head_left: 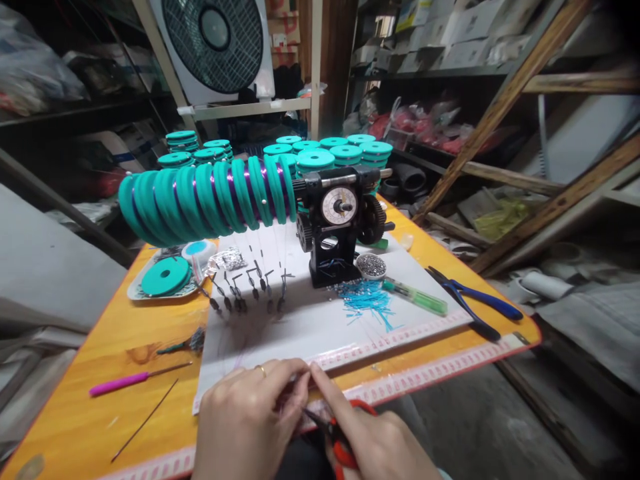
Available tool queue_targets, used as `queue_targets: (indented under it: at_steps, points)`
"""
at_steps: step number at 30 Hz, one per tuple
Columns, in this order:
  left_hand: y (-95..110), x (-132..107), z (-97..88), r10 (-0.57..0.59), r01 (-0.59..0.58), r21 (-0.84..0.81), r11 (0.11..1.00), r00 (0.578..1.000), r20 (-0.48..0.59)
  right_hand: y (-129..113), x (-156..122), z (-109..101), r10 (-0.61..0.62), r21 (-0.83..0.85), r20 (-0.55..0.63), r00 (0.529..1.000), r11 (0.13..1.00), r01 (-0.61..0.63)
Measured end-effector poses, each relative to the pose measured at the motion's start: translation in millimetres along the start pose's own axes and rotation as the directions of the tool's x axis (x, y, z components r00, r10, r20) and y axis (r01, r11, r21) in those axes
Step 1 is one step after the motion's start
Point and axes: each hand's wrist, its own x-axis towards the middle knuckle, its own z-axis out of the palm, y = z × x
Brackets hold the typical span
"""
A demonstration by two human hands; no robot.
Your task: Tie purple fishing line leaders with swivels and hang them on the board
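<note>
My left hand (250, 413), with a ring on one finger, is pinched at the board's front edge. What its fingertips hold is hidden or too thin to make out. Red-handled scissors (345, 443) rest in my right hand (383, 440), their dark blades pointing at my left fingers. Its index finger reaches forward and meets the left fingertips. Beyond the hands, a black winding machine (334, 230) with gears and a dial carries a row of teal foam spools (210, 197) wound with purple line. Thin lines hang from the spools, with small dark floats or weights (240, 303) at their ends.
On the white board (295, 327) lie blue tube pieces (367, 300), a bowl of small metal parts (371, 265) and a green cutter (417, 297). Blue-handled pliers (473, 300) lie right. A pink-handled hook (120, 385) and needle (145, 420) lie left, near a tray (137, 291).
</note>
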Motion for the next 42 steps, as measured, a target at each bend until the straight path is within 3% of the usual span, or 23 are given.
queue_targets:
  at_steps: [5, 8, 14, 24, 31, 42]
  points:
    - [-9, -5, -4.9, 0.138, -0.137, 0.016, 0.990, 0.989, -0.046, -1, 2, -3, -0.083, -0.255, 0.023, 0.996, 0.963, 0.086]
    - [-18, -9, -9.3, 0.139, -0.139, 0.013, 0.990, 0.987, -0.078, -1, 3, -6, -0.103, -0.316, 0.025, 0.994, 0.943, 0.106]
    - [-25, -14, -13.0, 0.147, -0.150, -0.050, 0.987, 0.987, -0.064, 0, 2, -6, -0.108, -0.290, 0.028, 0.994, 0.950, 0.112]
    - [-21, -21, -9.8, 0.025, -0.032, -0.136, 0.990, 0.998, -0.049, -2, 9, -10, -0.129, -0.296, -0.016, 0.992, 0.948, 0.118]
    - [-22, -20, -10.0, 0.028, -0.032, -0.137, 0.990, 0.999, -0.031, 0, 1, -6, -0.092, -0.249, 0.043, 0.995, 0.963, 0.100]
    - [-27, -18, -10.6, 0.101, -0.104, -0.109, 0.989, 0.994, -0.029, -2, 4, -13, -0.089, -0.177, 0.034, 0.995, 0.980, 0.094]
